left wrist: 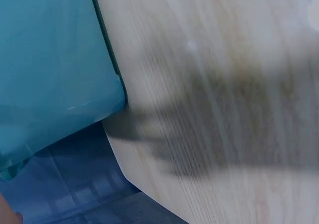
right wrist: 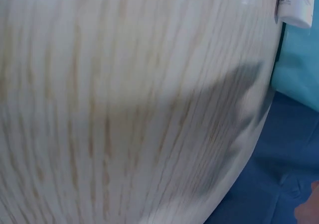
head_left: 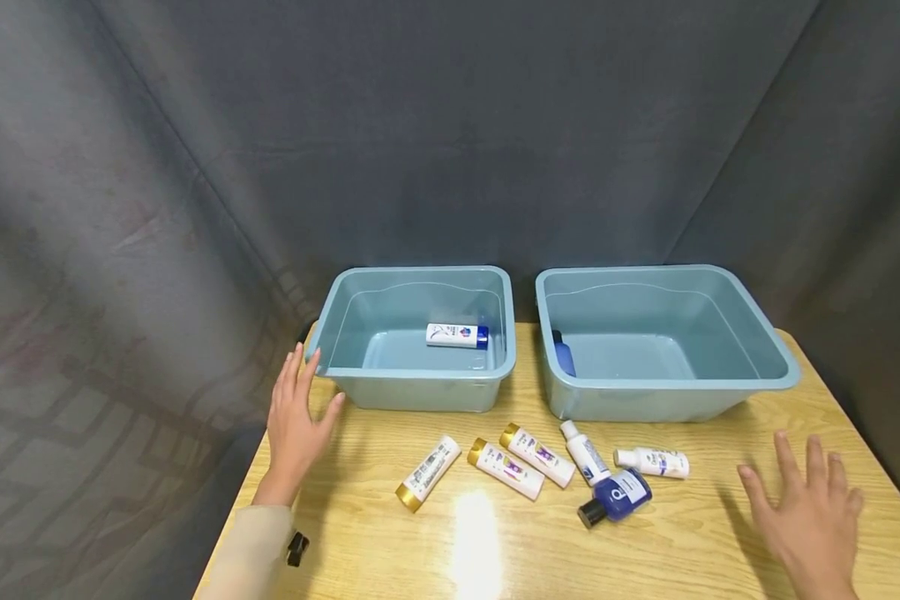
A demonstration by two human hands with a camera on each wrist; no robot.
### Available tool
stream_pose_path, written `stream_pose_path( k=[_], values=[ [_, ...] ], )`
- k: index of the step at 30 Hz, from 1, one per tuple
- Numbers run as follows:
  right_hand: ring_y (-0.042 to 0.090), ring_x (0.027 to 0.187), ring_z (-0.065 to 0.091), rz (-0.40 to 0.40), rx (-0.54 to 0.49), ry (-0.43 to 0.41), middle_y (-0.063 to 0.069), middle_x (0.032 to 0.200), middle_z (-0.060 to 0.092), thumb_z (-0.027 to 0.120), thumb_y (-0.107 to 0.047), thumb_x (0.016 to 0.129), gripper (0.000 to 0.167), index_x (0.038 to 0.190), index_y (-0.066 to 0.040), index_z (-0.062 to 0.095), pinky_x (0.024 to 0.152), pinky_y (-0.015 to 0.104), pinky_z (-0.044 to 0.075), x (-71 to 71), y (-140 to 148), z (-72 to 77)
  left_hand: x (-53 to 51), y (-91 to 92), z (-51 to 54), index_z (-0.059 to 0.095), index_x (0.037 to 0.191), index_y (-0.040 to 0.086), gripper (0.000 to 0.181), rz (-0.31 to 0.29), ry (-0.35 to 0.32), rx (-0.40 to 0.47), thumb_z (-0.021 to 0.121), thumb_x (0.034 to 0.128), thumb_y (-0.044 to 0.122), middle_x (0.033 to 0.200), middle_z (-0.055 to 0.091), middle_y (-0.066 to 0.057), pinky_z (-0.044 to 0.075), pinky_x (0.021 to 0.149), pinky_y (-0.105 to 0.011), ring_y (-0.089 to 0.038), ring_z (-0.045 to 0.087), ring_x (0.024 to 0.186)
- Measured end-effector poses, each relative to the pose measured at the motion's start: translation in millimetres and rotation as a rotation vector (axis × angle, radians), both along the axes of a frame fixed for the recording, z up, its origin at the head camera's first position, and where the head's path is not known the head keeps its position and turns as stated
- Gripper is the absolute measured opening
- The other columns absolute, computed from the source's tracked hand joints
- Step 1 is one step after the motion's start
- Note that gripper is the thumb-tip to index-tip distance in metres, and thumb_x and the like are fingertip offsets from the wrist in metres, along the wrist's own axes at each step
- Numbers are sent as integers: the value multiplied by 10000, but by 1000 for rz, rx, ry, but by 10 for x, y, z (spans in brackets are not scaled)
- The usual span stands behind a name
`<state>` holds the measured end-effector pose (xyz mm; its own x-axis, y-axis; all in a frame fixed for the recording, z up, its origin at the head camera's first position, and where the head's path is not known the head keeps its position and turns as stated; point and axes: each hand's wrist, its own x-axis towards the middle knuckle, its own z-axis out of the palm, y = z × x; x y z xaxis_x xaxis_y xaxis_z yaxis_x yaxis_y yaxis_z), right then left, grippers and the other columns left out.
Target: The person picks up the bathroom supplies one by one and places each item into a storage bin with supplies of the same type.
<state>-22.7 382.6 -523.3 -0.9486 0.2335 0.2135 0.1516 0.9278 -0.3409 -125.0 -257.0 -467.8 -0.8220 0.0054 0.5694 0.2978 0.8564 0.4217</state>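
Observation:
My left hand (head_left: 297, 423), fingers spread, is beside the near left corner of the left bin (head_left: 420, 392); whether it touches the rim I cannot tell. Over the table's right side my right hand (head_left: 813, 521) is spread and holds nothing. Between the hands lie three white tubes with gold caps, one of them (head_left: 429, 472) apart, a white bottle (head_left: 587, 454), a blue bottle with a black cap (head_left: 624, 495) touching it, and another white bottle (head_left: 652, 462). A white bottle with a blue cap (head_left: 453, 336) lies in the left bin, a blue bottle (head_left: 564, 356) in the right bin (head_left: 645, 404).
Both bins stand side by side at the back of the wooden table (head_left: 375, 550). Grey cloth (head_left: 450, 133) hangs behind and at the sides. A small black object (head_left: 297, 549) is by the left sleeve.

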Motion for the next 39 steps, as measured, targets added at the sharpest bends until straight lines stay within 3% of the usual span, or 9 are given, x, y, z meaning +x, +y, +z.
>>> stream_pose_path(
  k=[6, 11, 18, 25, 32, 39],
  values=[
    [534, 1443, -53, 35, -34, 31, 320, 1593, -15, 423, -437, 1038, 734, 1586, -64, 110, 1056, 747, 2, -3, -65, -58, -104, -42, 4, 384, 1535, 196, 696, -19, -22, 81, 664, 905, 286, 1635, 218, -18, 304, 991, -680, -315, 218, 1475],
    [513, 1455, -22, 45, -84, 67, 292, 1608, -3, 401, -390, 1052, 683, 1591, -78, 122, 1111, 677, -5, 10, -123, -96, -184, -56, -16, 406, 1526, 207, 669, -39, -37, 175, 667, 912, 248, 1627, 240, -5, 342, 948, -654, -320, 253, 1459],
    [509, 1457, 7, 45, -125, 77, 266, 1619, 5, 400, -348, 1058, 655, 1593, -86, 127, 1120, 663, -4, 33, -163, -94, -267, -60, -51, 418, 1520, 186, 612, -87, -81, 325, 643, 951, 179, 1629, 224, -25, 247, 1060, -655, -314, 211, 1472],
    [489, 1462, 63, 90, -153, 109, 237, 1629, 50, 448, -293, 1050, 640, 1592, -99, 168, 1152, 603, 9, 40, -212, -100, -333, -75, -57, 457, 1483, 155, 505, -88, -125, 486, 586, 995, 179, 1621, 228, 13, 214, 1116, -603, -248, 212, 1472],
    [519, 1439, 125, 162, -188, 148, 222, 1623, 128, 487, -210, 1040, 620, 1589, -120, 212, 1141, 629, 28, 59, -303, -109, -405, -51, -97, 489, 1447, 93, 466, -119, -115, 525, 581, 995, 161, 1600, 289, -51, 206, 1127, -573, -258, 233, 1465],
    [533, 1400, 227, 227, -186, 188, 235, 1590, 237, 542, -156, 1016, 615, 1574, -136, 283, 1135, 632, 91, 22, -421, -88, -411, 22, -84, 468, 1454, 51, 470, -101, -74, 544, 562, 996, 102, 1578, 322, -132, 220, 1128, -555, -284, 261, 1457]
  ],
)
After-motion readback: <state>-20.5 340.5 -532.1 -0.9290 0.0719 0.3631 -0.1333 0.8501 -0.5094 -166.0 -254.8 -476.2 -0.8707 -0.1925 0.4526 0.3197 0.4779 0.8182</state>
